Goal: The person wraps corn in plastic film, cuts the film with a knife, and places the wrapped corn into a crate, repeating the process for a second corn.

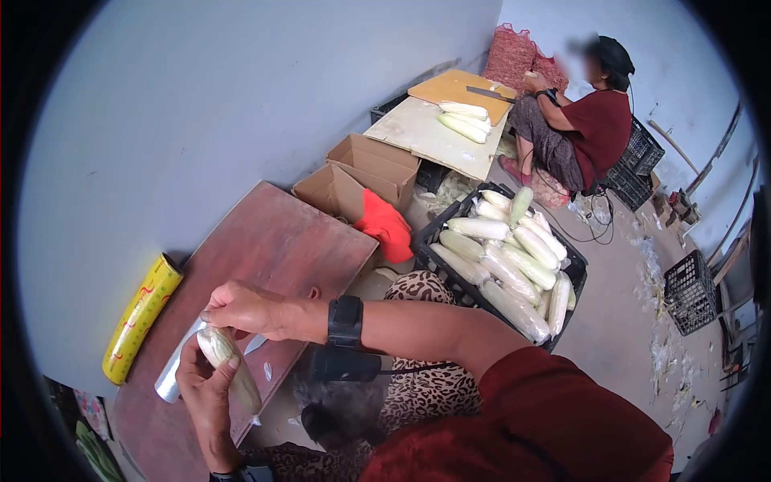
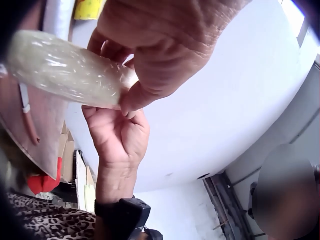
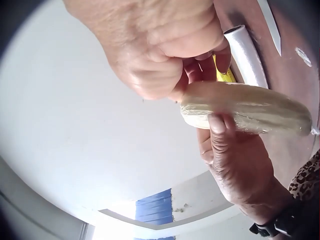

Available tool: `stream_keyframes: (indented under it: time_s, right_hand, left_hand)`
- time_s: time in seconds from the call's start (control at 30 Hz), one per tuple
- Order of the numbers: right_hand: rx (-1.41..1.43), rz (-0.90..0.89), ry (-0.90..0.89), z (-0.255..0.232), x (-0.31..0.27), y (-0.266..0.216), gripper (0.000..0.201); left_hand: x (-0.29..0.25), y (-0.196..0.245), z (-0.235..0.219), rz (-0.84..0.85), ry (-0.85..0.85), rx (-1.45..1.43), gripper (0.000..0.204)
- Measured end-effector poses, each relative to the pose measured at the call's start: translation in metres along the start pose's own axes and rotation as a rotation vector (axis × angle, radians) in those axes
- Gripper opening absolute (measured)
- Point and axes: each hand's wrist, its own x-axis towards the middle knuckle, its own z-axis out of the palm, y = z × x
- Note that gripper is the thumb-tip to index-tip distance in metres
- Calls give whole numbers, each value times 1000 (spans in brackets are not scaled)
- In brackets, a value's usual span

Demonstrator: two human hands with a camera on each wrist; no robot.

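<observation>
A pale green, long vegetable in clear film (image 1: pixel 245 389) (image 2: pixel 65 72) (image 3: pixel 260 107) is held above the red-brown table's near edge. My left hand (image 1: pixel 205 394) (image 2: pixel 165 55) (image 3: pixel 245 165) grips it, thumb on one side and fingers round the other. At its upper end, my right hand (image 1: pixel 249 309) (image 2: pixel 117 135) (image 3: pixel 155 50) pinches the film with bent fingertips; the film between them is partly hidden. Behind the hands, a roll of clear film (image 1: pixel 170 377) (image 3: pixel 246 55) lies on the table. A knife (image 2: pixel 27 112) (image 3: pixel 272 27) lies beside it.
A yellow printed roll (image 1: pixel 140 321) leans at the wall on the red-brown table (image 1: pixel 265 233). A black crate (image 1: pixel 574 273) holds several wrapped vegetables. Cardboard boxes (image 1: pixel 373 173) and a red cloth (image 1: pixel 385 229) are beyond the table. Another person (image 1: pixel 594 132) sits by a board (image 1: pixel 426 132).
</observation>
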Motion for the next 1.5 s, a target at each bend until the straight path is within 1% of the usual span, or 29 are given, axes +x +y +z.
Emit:
stream_keyframes:
  time_s: [0.03, 0.13, 0.23, 0.33, 0.43, 0.53, 0.63, 0.73, 0.77, 0.87, 0.9, 1.0, 1.03, 1.13, 1.23, 1.33, 1.37, 1.43, 1.47, 1.5]
  right_hand:
    - [51, 41, -1, 2, 2, 2, 22]
    - [123, 119, -63, 4, 9, 9, 21]
    - [168, 104, 54, 17, 5, 5, 18]
    - [146, 72, 55, 19, 5, 2, 16]
    - [-9, -43, 56, 17, 1, 0, 19]
    - [-546, -225, 140, 15, -4, -6, 25]
    - [-649, -513, 155, 19, -9, 0, 33]
    - [-361, -325, 38, 28, -21, -3, 42]
    - [-257, -276, -75, 24, -16, 3, 55]
    - [-66, -171, -158, 32, -27, -2, 64]
    - [80, -148, -201, 28, -26, 0, 73]
    - [-156, -284, -158, 38, -35, 7, 79]
    - [-134, -187, -177, 41, -44, -1, 86]
    - [-408, -367, -46, 36, -39, 12, 84]
    - [-643, -488, 79, 38, -39, 19, 82]
    - [-531, -488, 68, 31, -49, 9, 77]
    - [-458, -416, 123, 21, -54, 1, 75]
    - [-365, -433, 245, 2, -72, -25, 76]
    - [-138, -344, 224, -5, -93, -50, 77]
    - [-130, -359, 260, -23, -105, -67, 75]
  left_hand:
    - [-2, 0, -4, -25, 2, 62, 52]
    - [-9, -1, -6, 16, 77, 259, 51]
    - [-11, -2, -5, 33, 108, 201, 49]
    - [-8, -4, -5, 24, 159, 258, 47]
    - [-5, -2, -3, 11, 136, 133, 49]
    - [0, -7, -3, 39, 137, -60, 48]
    - [3, -9, -5, -10, 159, -269, 48]
    - [4, -8, -5, 0, 169, -285, 48]
    - [4, -12, -7, 44, 167, -283, 47]
    - [-1, -8, -8, 28, 171, -341, 46]
    - [1, -8, -5, 31, 166, -319, 43]
    - [0, -20, -12, 181, 109, -202, 41]
    - [-1, -18, -9, 121, 135, -179, 41]
    - [2, -22, -5, 92, 133, -201, 40]
    - [1, -16, -9, 36, 57, -276, 39]
    - [0, -10, 1, 65, 25, -441, 41]
    - [3, -13, 3, 46, 29, -405, 41]
    - [4, -22, -3, 2, 42, -334, 40]
    - [3, -24, -6, -37, 36, -334, 39]
    - [2, -24, -9, -78, 29, -334, 37]
